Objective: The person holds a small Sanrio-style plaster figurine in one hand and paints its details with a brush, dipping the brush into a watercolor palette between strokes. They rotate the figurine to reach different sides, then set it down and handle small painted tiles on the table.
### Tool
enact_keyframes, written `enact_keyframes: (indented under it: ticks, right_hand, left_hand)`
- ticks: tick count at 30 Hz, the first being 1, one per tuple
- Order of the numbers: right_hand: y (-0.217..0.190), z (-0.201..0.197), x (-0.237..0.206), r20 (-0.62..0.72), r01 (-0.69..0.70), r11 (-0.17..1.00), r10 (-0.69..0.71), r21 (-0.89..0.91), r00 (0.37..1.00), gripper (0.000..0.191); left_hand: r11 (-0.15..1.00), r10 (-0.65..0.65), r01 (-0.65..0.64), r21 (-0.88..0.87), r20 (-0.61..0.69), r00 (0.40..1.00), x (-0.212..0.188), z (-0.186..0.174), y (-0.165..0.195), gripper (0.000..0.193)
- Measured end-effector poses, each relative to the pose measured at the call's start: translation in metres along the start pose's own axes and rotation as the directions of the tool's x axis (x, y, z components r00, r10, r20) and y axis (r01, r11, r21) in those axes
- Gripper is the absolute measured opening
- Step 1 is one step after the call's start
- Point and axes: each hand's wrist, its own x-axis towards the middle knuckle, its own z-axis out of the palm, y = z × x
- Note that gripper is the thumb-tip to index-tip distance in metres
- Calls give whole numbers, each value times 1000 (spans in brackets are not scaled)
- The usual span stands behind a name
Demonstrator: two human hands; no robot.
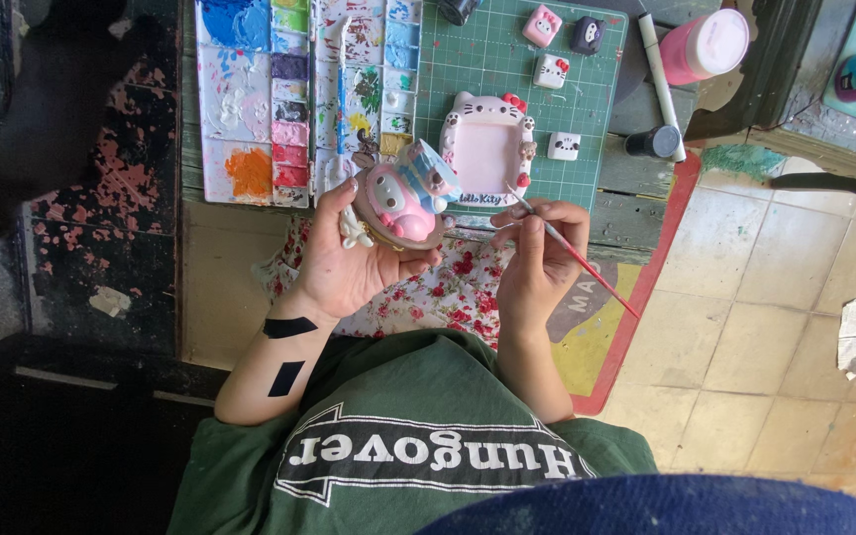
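- A seated person's left hand (344, 260) is curled closed under a pink-and-blue cartoon figurine (403, 201), palm cupping its base and fingers wrapped round the back, so the painted face tilts up toward the wearer.
- The right hand (537, 260), at three o'clock of the figurine, is pinched shut on a red-handled fine paintbrush (572, 253) in a pencil grip; the bristle end points toward eleven o'clock and sits just beside the figurine, though whether it touches the surface is hard to tell from here.
- Both wrists hover over a floral cloth (448, 292) on the lap, apparently to steady the work and catch drips.
- At twelve o'clock of the hands lies a green cutting mat (601, 59), bearing a white cat-shaped picture frame (487, 149) and four small painted character blocks (550, 71), set apart as if to dry.
- At eleven o'clock, two paint palettes (250, 99) with many filled wells lie within easy reach of the brush.
- At one o'clock stand a pink-lidded jar (707, 45) and a white marker (661, 79).
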Motion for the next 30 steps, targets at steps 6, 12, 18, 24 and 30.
enact_keyframes:
  ticks: [6, 12, 18, 24, 30]
  right_hand:
    - [1, -7, -4, 19, -13, 996, 11, 85, 1000, 9]
    - [2, -8, -3, 20, -47, 993, 45, 109, 999, 11]
    - [-3, 0, 0, 1, -75, 997, 75, 22, 997, 10]
    - [-6, 6, 4, 0, -58, 998, 58, -36, 998, 8]
    - [-7, 4, 2, 2, -65, 997, 65, -36, 998, 7]
  left_hand:
    - [995, -34, 34, -90, -4, 999, 0, -8, -8, 81]
    - [997, 73, -72, 22, -43, 996, -4, -15, -12, 74]
    - [947, 198, -177, 269, -55, 979, -7, -11, -5, 75]
    - [800, 304, -255, 542, 0, 953, -8, 5, -2, 90]
    - [848, 309, -268, 457, -17, 951, -4, -2, -10, 94]
